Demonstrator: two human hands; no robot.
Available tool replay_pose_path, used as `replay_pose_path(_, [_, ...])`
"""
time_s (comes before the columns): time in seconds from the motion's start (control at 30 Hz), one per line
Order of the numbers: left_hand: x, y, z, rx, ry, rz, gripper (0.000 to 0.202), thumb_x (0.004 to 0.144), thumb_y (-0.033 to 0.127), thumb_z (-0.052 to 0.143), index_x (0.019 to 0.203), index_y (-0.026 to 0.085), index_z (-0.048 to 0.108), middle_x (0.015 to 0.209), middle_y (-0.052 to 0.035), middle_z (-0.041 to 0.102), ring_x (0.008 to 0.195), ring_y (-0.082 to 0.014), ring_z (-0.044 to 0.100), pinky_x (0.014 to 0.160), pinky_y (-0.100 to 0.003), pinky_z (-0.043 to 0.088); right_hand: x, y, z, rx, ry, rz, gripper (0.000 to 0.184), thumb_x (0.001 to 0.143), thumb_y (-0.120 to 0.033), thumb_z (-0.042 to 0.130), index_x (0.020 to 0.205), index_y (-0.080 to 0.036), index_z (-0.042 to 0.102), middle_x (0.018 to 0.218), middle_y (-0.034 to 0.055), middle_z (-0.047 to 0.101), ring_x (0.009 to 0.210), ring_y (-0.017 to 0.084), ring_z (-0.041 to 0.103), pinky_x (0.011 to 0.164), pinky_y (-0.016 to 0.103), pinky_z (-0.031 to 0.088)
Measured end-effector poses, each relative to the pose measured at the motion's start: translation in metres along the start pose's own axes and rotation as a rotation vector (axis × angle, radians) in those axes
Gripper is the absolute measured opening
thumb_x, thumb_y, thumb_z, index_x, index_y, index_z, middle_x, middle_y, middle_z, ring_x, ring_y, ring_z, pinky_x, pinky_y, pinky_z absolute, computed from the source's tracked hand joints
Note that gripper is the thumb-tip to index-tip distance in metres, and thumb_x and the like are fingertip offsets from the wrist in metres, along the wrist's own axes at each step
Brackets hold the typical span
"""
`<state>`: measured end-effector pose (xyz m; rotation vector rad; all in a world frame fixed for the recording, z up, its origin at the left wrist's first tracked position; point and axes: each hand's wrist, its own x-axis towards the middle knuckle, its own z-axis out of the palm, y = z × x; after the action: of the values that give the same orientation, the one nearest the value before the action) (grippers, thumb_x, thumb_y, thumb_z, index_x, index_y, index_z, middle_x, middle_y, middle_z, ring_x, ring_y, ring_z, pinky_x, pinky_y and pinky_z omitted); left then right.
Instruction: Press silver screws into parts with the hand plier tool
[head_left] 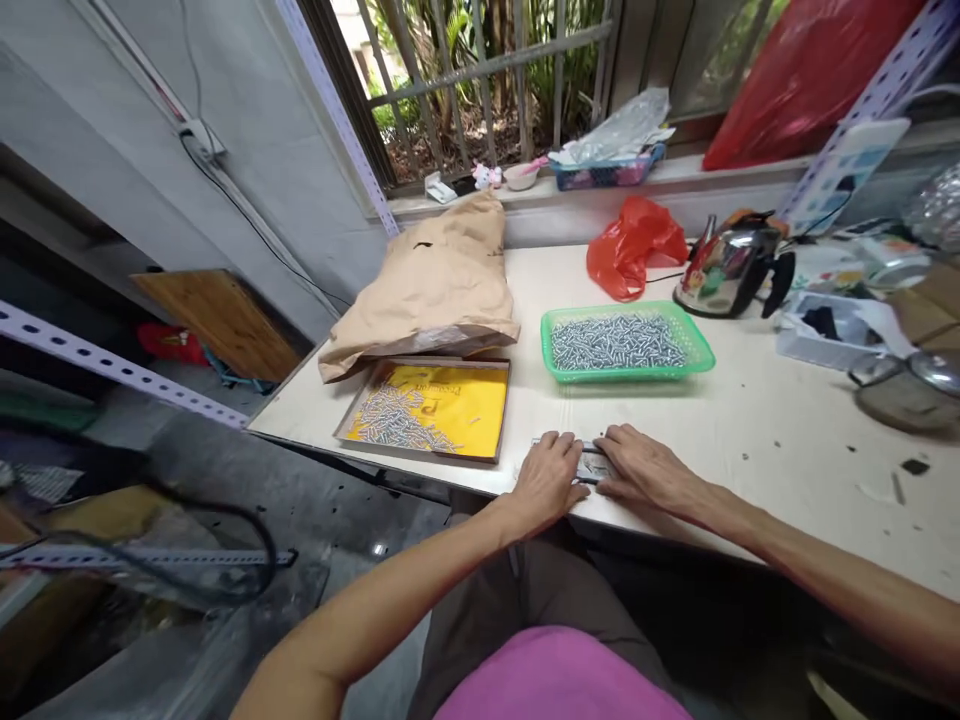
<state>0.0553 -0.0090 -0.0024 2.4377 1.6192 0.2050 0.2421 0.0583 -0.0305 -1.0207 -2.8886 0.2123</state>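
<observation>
At the front edge of the table, a flat grey metal piece (592, 464) lies between my two hands. My left hand (546, 472) grips its left end with curled fingers, and my right hand (637, 468) closes over its right end. My fingers hide much of the piece. Left of my hands is a shallow tray (420, 455) with a yellow lining (469, 400), where small silvery screw-like pieces (394, 415) lie heaped toward the left. Beyond my hands stands a green plastic basket (628, 376) full of similar small metal pieces (619, 342).
A large brown paper sack (442, 270) lies behind the tray, overlapping its back edge. Further back are a red plastic bag (634, 250) and a metal kettle (724, 270). On the right stand a white bin (825, 345) and a dark transparent container (907, 395).
</observation>
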Motion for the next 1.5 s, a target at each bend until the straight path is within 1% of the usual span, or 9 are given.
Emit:
replay_pose_path(0.17, [0.021, -0.001, 0.001, 0.092, -0.113, 0.03, 0.051, 0.082, 0.035, 0.064, 0.126, 0.014, 0.047, 0.12, -0.0121, 0.058, 0.109, -0.0276, 0.051, 0.089, -0.041, 0.047, 0.0, -0.006, -0.011, -0.01, -0.047, 0.028, 0.037, 0.078, -0.039, 0.072, 0.101, -0.012, 0.06, 0.098, 0.0112, 0.058, 0.093, 0.025, 0.053, 0.079, 0.035, 0.044])
replay_pose_path(0.4, [0.044, -0.011, -0.007, 0.148, -0.191, 0.152, 0.058, 0.081, 0.039, 0.064, 0.13, 0.012, 0.048, 0.117, -0.0133, 0.059, 0.104, -0.0286, 0.05, 0.086, -0.039, 0.044, 0.002, -0.006, -0.031, 0.032, -0.161, 0.118, 0.059, 0.075, -0.048, 0.073, 0.117, -0.011, 0.056, 0.109, 0.0133, 0.057, 0.099, 0.027, 0.051, 0.083, 0.035, 0.043])
replay_pose_path(0.57, [0.05, -0.02, -0.006, 0.126, -0.203, 0.218, 0.046, 0.082, 0.045, 0.064, 0.117, 0.016, 0.059, 0.105, -0.0095, 0.061, 0.098, -0.0258, 0.051, 0.079, -0.035, 0.043, 0.001, -0.023, -0.027, -0.055, -0.165, 0.238, 0.042, 0.085, -0.041, 0.064, 0.109, -0.008, 0.06, 0.107, 0.0166, 0.058, 0.101, 0.029, 0.051, 0.081, 0.037, 0.043])
replay_pose_path(0.7, [0.047, -0.021, -0.004, 0.11, -0.175, 0.198, 0.035, 0.088, 0.049, 0.055, 0.103, 0.018, 0.064, 0.098, -0.0076, 0.062, 0.094, -0.0239, 0.053, 0.073, -0.033, 0.041, 0.0, -0.027, -0.017, -0.034, -0.137, 0.216, 0.02, 0.094, -0.027, 0.05, 0.101, -0.013, 0.062, 0.1, 0.0129, 0.06, 0.094, 0.023, 0.054, 0.076, 0.032, 0.042])
replay_pose_path(0.93, [0.044, -0.014, -0.004, 0.113, -0.163, 0.146, 0.038, 0.093, 0.048, 0.044, 0.089, 0.017, 0.067, 0.092, -0.0087, 0.064, 0.092, -0.0239, 0.055, 0.07, -0.033, 0.041, -0.001, -0.019, -0.011, 0.051, -0.105, 0.178, 0.023, 0.097, -0.028, 0.045, 0.096, -0.014, 0.064, 0.09, 0.0083, 0.061, 0.087, 0.019, 0.056, 0.07, 0.028, 0.039])
replay_pose_path(1.13, [0.037, -0.016, -0.006, 0.105, -0.128, 0.13, 0.038, 0.087, 0.041, 0.059, 0.118, 0.019, 0.059, 0.106, -0.0086, 0.064, 0.099, -0.0248, 0.055, 0.079, -0.035, 0.048, -0.009, -0.006, -0.029, 0.169, -0.042, 0.138, 0.037, 0.09, -0.046, 0.057, 0.106, -0.014, 0.064, 0.096, 0.0091, 0.06, 0.091, 0.02, 0.054, 0.077, 0.029, 0.042])
replay_pose_path(1.23, [0.025, -0.008, 0.003, 0.08, -0.027, 0.081, 0.045, 0.086, 0.03, 0.061, 0.127, 0.016, 0.052, 0.13, -0.0125, 0.056, 0.117, -0.027, 0.051, 0.096, -0.039, 0.045, -0.011, 0.004, -0.033, 0.2, 0.0, 0.104, 0.032, 0.094, -0.037, 0.051, 0.112, -0.013, 0.062, 0.103, 0.0103, 0.06, 0.097, 0.02, 0.052, 0.084, 0.031, 0.041])
replay_pose_path(1.33, [0.008, 0.009, 0.019, 0.039, 0.062, 0.105, 0.041, 0.09, 0.023, 0.053, 0.13, 0.015, 0.049, 0.144, -0.0134, 0.045, 0.134, -0.0288, 0.039, 0.108, -0.044, 0.037, -0.005, 0.008, -0.029, 0.13, 0.039, 0.169, 0.026, 0.095, -0.025, 0.048, 0.114, -0.014, 0.062, 0.108, 0.0108, 0.06, 0.1, 0.021, 0.05, 0.086, 0.032, 0.04])
replay_pose_path(1.5, [-0.011, 0.03, 0.039, -0.064, 0.059, 0.158, 0.047, 0.093, 0.039, 0.047, 0.134, 0.017, 0.046, 0.143, -0.0122, 0.048, 0.137, -0.0301, 0.036, 0.112, -0.052, 0.03, 0.021, 0.012, -0.018, 0.004, 0.02, 0.248, 0.02, 0.094, -0.021, 0.049, 0.098, -0.014, 0.067, 0.1, 0.0097, 0.062, 0.096, 0.021, 0.048, 0.081, 0.032, 0.035])
